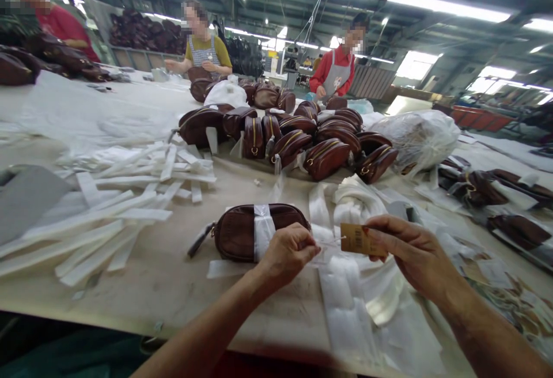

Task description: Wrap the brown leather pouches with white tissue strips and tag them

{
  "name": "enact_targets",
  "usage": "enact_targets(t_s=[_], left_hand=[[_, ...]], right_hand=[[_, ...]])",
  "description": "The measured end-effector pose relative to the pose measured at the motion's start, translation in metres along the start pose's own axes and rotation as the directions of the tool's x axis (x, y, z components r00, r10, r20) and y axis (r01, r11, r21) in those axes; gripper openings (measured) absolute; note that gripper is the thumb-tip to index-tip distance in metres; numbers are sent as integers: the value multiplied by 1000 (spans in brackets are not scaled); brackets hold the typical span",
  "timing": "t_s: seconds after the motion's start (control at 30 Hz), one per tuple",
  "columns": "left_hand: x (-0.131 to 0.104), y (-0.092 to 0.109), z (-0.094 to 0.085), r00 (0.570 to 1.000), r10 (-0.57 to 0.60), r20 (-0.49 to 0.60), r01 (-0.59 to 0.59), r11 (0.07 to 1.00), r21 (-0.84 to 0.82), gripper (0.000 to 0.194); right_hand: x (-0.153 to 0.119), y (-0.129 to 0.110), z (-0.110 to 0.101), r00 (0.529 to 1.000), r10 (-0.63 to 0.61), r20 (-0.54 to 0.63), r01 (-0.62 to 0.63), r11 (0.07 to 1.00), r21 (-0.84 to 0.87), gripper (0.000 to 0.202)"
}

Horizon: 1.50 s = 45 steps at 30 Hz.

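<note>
A brown tag [356, 238] is held by the right hand [408, 251], its right end pinched between thumb and fingers, with a barcode shown on its face. From the tag's left edge a thin string [336, 241] is led toward the left hand [290, 251]. There the thumb and fingers are drawn together in a narrow pinch; whether the string is caught between them cannot be told.

The right end of a dark brown bag [235, 233] is partly covered by the left hand; whether it is touched cannot be told. The bag is laid on the table [276, 314], wrapped around its middle by a white band [262, 228], with a tassel [201, 242] hung from its left end.

White strips [116, 222] are heaped loosely to the left. Folded white material [354, 202] is spread behind and beneath the tag. Beyond the bag, more zipped bags [289, 139] are crowded together, with a clear sack [417, 136] set beside them on the right. Across the table, places are taken by a person in a checked apron [205, 54] and another in a grey apron [338, 75].
</note>
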<state>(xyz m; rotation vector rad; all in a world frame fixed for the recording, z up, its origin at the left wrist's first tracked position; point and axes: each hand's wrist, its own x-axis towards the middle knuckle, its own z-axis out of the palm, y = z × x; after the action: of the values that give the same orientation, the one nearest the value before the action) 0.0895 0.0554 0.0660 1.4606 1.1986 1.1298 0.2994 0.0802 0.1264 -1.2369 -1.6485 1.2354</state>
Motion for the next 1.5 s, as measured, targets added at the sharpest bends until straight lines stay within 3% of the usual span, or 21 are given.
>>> enact_targets(t_s=[0.07, 0.13, 0.2, 0.27, 0.3, 0.37, 0.47, 0.6, 0.73, 0.87, 0.9, 0.97, 1.07, 1.13, 1.27, 1.33, 1.5], left_hand=[[-3, -1, -4, 1000, -26, -4, 26, 999, 39, 13], [-6, 1, -8, 994, -111, 7, 110, 992, 55, 12], [-10, 4, -9, 969, -246, 20, 246, 969, -9, 8], [-14, 6, -8, 927, -373, 49, 376, 913, -161, 4], [-16, 7, -6, 908, -413, 65, 416, 875, -249, 4], [-21, 9, -1, 884, -456, 104, 457, 795, -397, 10], [-28, 11, 7, 875, -467, 128, 460, 718, -522, 15], [-36, 10, 18, 885, -462, 63, 408, 702, -583, 18], [-41, 7, 26, 906, -423, 14, 357, 746, -562, 15], [-48, 5, 23, 964, -266, 32, 254, 868, -426, 16], [-51, 3, 19, 973, -227, 33, 222, 903, -369, 17], [-56, -2, 10, 985, -170, -39, 156, 961, -229, 15], [-62, -12, -9, 965, -94, -247, 84, 995, -49, 11], [-64, -19, -18, 953, -112, -281, 105, 994, -40, 18], [-61, -26, -19, 946, -320, -47, 311, 939, -145, 50], [-58, -27, -13, 932, -359, 51, 362, 921, -146, 56], [-51, -29, -2, 947, -312, 71, 320, 912, -258, 22]], right_hand=[[-5, -1, 2, 986, -165, 6, 161, 959, -233, 22], [-11, -3, 7, 927, -374, 35, 342, 803, -487, 15], [-19, -2, 16, 807, -579, 114, 489, 547, -680, 13], [-27, 5, 27, 679, -702, 216, 562, 307, -768, 17], [-31, 10, 34, 632, -733, 252, 577, 228, -784, 19], [-38, 22, 50, 584, -765, 272, 579, 158, -800, 23], [-47, 39, 71, 588, -774, 233, 575, 198, -794, 24], [-55, 52, 87, 617, -772, 152, 560, 295, -774, 24], [-56, 58, 88, 617, -777, 127, 542, 302, -785, 28], [-55, 63, 78, 620, -777, 114, 571, 347, -744, 25], [-55, 65, 74, 641, -762, 91, 564, 388, -729, 25], [-57, 70, 67, 733, -681, 2, 490, 525, -696, 22], [-61, 76, 59, 888, -431, -161, 269, 770, -578, 13], [-64, 78, 57, 937, -281, -206, 156, 868, -472, 12], [-68, 77, 63, 956, -138, -258, 56, 951, -304, 15], [-69, 76, 66, 959, -98, -266, 34, 971, -236, 17], [-72, 69, 68, 958, -59, -279, 2, 980, -200, 17]])
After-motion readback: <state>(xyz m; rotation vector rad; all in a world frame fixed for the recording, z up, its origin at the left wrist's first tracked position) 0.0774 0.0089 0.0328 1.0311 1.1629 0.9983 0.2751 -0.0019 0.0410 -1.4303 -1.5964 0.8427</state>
